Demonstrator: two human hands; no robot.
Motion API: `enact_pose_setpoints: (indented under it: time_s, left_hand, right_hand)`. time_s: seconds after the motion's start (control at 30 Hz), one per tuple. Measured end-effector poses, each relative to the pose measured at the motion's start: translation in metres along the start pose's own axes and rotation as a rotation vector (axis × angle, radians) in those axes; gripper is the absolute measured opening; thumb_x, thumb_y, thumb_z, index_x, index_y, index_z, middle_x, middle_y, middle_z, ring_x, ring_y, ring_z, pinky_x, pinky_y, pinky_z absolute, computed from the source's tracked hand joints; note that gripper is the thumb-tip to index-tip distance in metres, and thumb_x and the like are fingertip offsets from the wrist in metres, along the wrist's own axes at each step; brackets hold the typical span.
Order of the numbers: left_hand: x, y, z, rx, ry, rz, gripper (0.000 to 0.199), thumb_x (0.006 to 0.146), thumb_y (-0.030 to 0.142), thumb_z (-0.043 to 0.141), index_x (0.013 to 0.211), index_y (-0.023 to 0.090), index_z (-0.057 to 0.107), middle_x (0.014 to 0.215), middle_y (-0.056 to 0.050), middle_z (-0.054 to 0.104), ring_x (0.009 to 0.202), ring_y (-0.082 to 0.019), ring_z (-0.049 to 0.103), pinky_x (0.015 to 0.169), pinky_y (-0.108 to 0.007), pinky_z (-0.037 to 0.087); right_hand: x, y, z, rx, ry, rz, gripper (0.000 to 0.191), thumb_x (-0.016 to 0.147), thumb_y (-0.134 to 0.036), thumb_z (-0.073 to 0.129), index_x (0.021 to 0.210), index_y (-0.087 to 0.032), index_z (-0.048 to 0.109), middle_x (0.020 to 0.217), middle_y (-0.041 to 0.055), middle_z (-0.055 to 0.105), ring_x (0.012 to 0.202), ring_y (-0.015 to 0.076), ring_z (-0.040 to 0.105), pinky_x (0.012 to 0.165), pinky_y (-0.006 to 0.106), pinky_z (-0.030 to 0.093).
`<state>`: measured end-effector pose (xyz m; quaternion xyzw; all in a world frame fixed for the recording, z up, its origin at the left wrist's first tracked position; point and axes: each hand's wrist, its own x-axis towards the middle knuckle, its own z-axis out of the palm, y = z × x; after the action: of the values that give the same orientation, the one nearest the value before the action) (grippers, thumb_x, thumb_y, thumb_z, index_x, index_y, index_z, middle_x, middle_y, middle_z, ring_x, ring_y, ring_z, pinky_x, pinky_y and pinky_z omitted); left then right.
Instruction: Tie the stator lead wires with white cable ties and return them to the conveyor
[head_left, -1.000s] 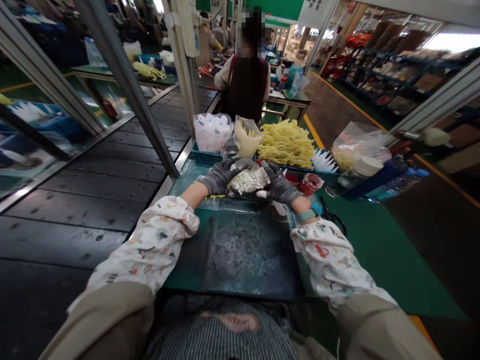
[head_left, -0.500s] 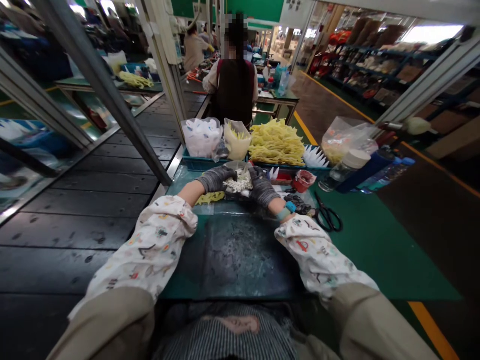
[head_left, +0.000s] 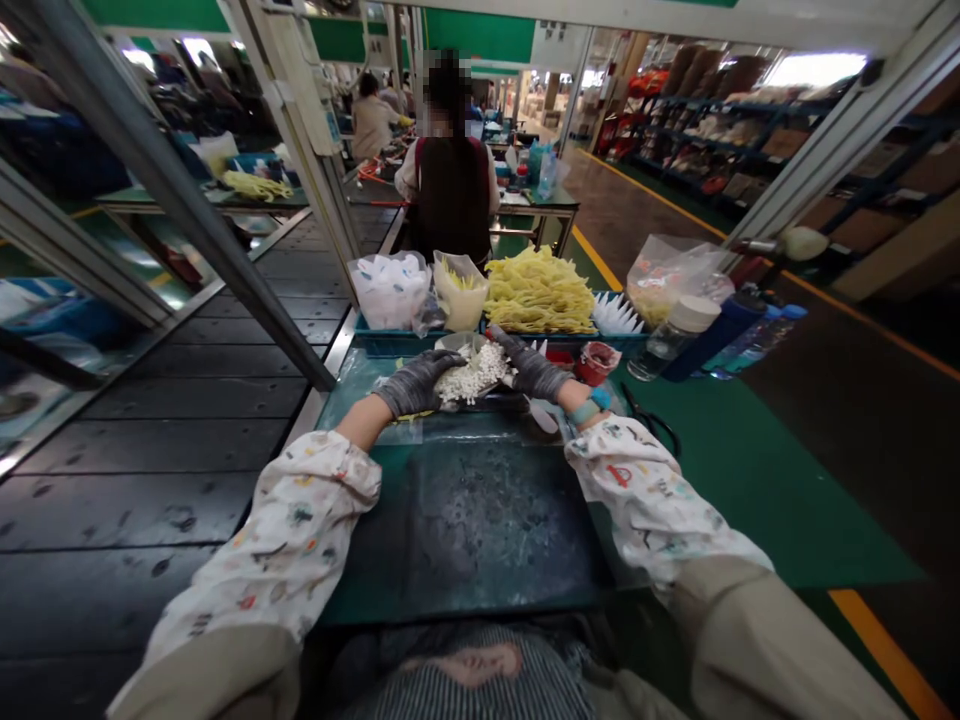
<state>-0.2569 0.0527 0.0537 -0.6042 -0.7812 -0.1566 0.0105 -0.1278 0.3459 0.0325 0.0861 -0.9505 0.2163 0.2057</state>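
A heap of small white bead-like pieces (head_left: 474,378) lies in a bunch near the far side of the work mat (head_left: 499,510). My left hand (head_left: 420,383), in a grey glove, curls around the heap's left side, its fingertips partly hidden. On the right, my gloved right hand (head_left: 534,368) reaches forward with fingers extended along the heap's edge. A clear rounded rim (head_left: 459,341) shows just behind the beads. Below my right wrist lies a white petal-shaped piece (head_left: 544,416).
Behind my hands, a blue tray holds a bag of white pieces (head_left: 390,290), yellow strands (head_left: 536,290) and white pointed pieces (head_left: 616,314). A red cup (head_left: 598,362), scissors (head_left: 652,420) and bottles (head_left: 675,338) stand right. A conveyor (head_left: 142,440) runs left; a person (head_left: 452,190) sits ahead.
My hands have moved apart slightly. The right fingers have straightened out, and more of the white bead heap shows. The petal-shaped piece under my right wrist is now visible. The camera view has shifted.
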Motion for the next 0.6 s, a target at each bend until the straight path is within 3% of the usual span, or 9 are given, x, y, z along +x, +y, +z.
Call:
enact_pose_setpoints:
  time_s: [0.07,0.17,0.3,0.47,0.6]
  left_hand:
    - [-0.013,-0.005,0.003,-0.031,0.045,0.022,0.104,0.087,0.040,0.093,0.177,0.019,0.046,0.179,-0.024,0.050,0.167,-0.042,0.049,0.140,-0.059,0.042]
    - [-0.025,-0.014,0.015,-0.045,0.129,0.003,0.120,0.086,0.044,0.091,0.185,0.019,0.028,0.188,-0.025,0.034,0.175,-0.046,0.036,0.144,-0.064,0.035]
    - [-0.026,-0.021,0.040,-0.123,0.249,-0.161,0.135,0.074,0.039,0.096,0.184,0.007,0.025,0.181,-0.032,0.038,0.170,-0.051,0.042,0.142,-0.067,0.039]
    - [-0.024,-0.024,0.057,-0.237,0.298,-0.258,0.093,0.086,0.030,0.082,0.172,0.012,0.051,0.164,-0.025,0.059,0.152,-0.044,0.061,0.133,-0.065,0.052]
    - [-0.029,-0.021,0.065,-0.230,0.356,-0.240,0.086,0.091,0.027,0.077,0.172,0.014,0.051,0.158,-0.022,0.065,0.147,-0.040,0.066,0.130,-0.061,0.055]
  right_hand:
    - [-0.013,0.011,-0.019,0.022,0.001,0.041,0.090,0.091,-0.016,0.074,0.178,-0.018,0.052,0.176,0.0122,0.061,0.162,0.0326,0.060,0.141,0.053,0.048]
    - [-0.025,0.027,-0.046,-0.001,0.036,0.172,0.069,0.097,-0.015,0.069,0.166,-0.017,0.067,0.169,0.0127,0.068,0.157,0.0342,0.066,0.139,0.055,0.051]
    - [-0.023,0.030,-0.054,-0.073,0.014,0.286,0.050,0.098,-0.013,0.071,0.147,-0.015,0.082,0.151,0.0150,0.080,0.142,0.0352,0.077,0.132,0.052,0.057]
    - [0.004,0.014,-0.034,-0.122,-0.065,0.346,0.053,0.099,-0.011,0.071,0.152,-0.016,0.080,0.156,0.0128,0.078,0.148,0.0312,0.074,0.135,0.046,0.053]
    - [0.033,0.000,-0.019,-0.145,-0.099,0.378,0.051,0.102,-0.015,0.074,0.153,-0.018,0.078,0.159,0.0141,0.076,0.147,0.0305,0.074,0.133,0.049,0.055]
